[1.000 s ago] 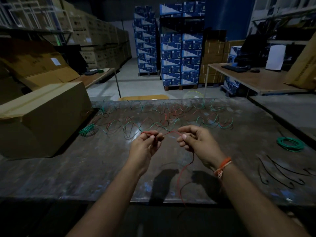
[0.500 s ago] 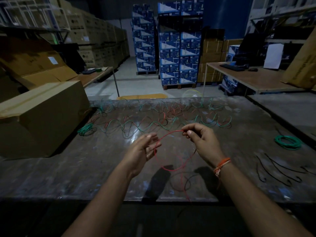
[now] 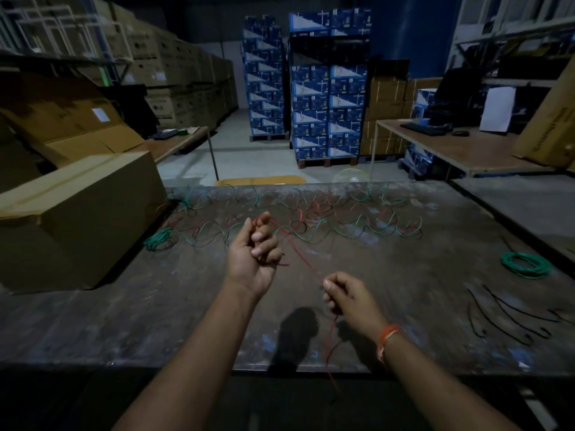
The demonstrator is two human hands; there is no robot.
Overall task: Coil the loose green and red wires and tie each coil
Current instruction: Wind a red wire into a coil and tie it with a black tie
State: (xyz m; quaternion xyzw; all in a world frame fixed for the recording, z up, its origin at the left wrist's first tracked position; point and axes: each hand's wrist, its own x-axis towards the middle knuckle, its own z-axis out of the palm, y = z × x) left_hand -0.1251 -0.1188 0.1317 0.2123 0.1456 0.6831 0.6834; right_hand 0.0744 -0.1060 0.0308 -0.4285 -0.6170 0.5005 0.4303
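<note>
No brand, label or writing can be read on anything here; the white sticker on the tilted brown carton [image 3: 62,110] behind the left edge is a blank blur, and the print on the stacked blue-and-white boxes [image 3: 329,85] on the floor beyond the worktop is too small to make out. The large closed brown cardboard box [image 3: 77,219] stands on the left edge of the worn dark worktop [image 3: 155,306]; its contents are hidden.

The left hand [image 3: 253,256] is raised above the middle of the worktop, fingers curled around turns of the thin red wire [image 3: 303,259], which shows at its fingertips and below its knuckles. From there the wire runs taut down to the right hand [image 3: 348,295], which pinches it between thumb and fingers nearer the front edge. Below that hand the wire hangs loose past the front edge. An orange thread band [image 3: 385,337] sits on the right wrist.

A tangle of loose green and red wires [image 3: 311,219] is spread along the far edge. A small bundled green wire coil [image 3: 160,239] lies near the box at the left, and a larger round green wire coil [image 3: 525,265] lies near the right edge. Several thin black ties [image 3: 510,315] lie apart near the front right corner.
</note>
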